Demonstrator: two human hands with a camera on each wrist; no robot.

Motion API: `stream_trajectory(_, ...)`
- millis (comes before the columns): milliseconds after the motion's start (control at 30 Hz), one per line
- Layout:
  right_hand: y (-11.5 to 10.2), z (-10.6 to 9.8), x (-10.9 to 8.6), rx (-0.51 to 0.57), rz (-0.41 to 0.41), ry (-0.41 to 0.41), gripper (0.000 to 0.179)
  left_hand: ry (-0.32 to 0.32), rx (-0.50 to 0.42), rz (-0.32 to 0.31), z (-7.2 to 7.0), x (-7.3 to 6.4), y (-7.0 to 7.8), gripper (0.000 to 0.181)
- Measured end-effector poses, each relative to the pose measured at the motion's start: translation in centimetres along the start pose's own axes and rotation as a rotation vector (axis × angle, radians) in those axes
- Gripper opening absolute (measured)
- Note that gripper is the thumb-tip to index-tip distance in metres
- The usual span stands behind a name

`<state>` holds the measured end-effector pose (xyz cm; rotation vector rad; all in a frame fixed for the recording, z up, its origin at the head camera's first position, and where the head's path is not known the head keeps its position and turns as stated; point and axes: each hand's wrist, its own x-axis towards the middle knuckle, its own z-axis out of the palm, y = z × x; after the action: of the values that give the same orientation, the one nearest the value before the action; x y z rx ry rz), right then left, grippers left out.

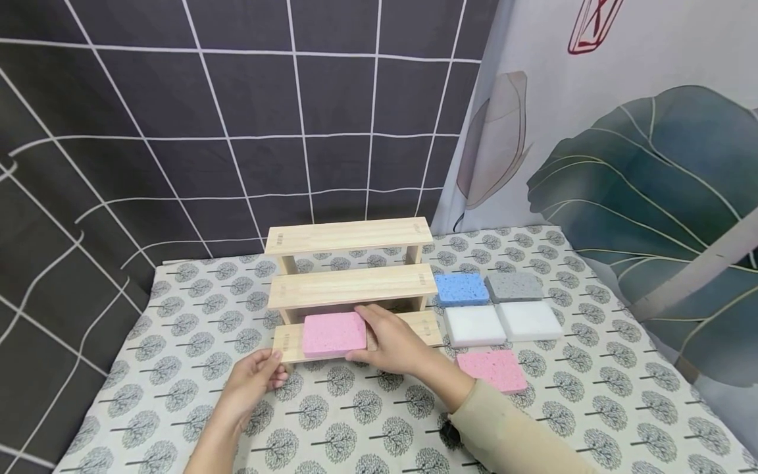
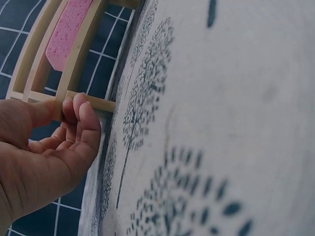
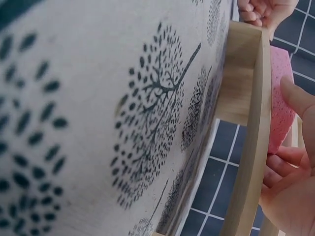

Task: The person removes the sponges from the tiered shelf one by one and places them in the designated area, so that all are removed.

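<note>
A pink sponge [image 1: 333,334] lies flat on the lowest step of a three-tier wooden shelf [image 1: 351,287], toward its left part. My right hand [image 1: 391,339] holds this sponge at its right end; in the right wrist view the thumb is on one face of the sponge [image 3: 280,108] and the other fingers are at its end. With thumb and fingers, my left hand [image 1: 251,382] pinches the front left corner of the lowest step. The left wrist view shows the left hand [image 2: 59,152] at that corner, apart from the sponge [image 2: 69,37].
Right of the shelf lie a blue sponge [image 1: 462,289], a grey sponge [image 1: 514,287], two white sponges [image 1: 475,326] side by side, and a second pink sponge [image 1: 493,370] near the right forearm. A tree-print cloth [image 1: 331,421] covers the table. Dark checked fabric [image 1: 249,99] hangs behind.
</note>
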<state>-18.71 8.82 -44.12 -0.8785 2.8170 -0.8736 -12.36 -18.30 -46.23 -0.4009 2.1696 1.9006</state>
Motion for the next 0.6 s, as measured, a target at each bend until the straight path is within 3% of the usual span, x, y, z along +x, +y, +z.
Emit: stream_trajectory(600, 0.4, -1.4, -1.7, 0.063, -0.029, 0.034, 0.092, -0.001, -0.014, 0.003, 0.1, 0.0, 0.0, 0.037)
